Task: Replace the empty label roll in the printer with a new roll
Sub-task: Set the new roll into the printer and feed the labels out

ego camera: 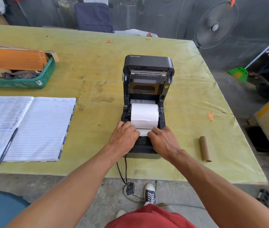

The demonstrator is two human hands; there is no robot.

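Note:
A black label printer (148,69) stands on the table with its lid raised. A full white label roll (144,113) sits in the printer's bay between the side holders. Its loose paper end (144,131) hangs forward over the front slot. My left hand (124,137) pinches the left edge of that paper end, and my right hand (162,140) pinches its right edge. Both hands lie over the printer's front part. The empty brown cardboard core (205,148) lies on the table to the right of the printer.
An open lined notebook (31,127) with a pen (7,147) lies at the left. A green basket (31,81) with cardboard stands at the far left. The printer's cable (122,173) drops over the near table edge to an adapter on the floor. The table's right edge is close.

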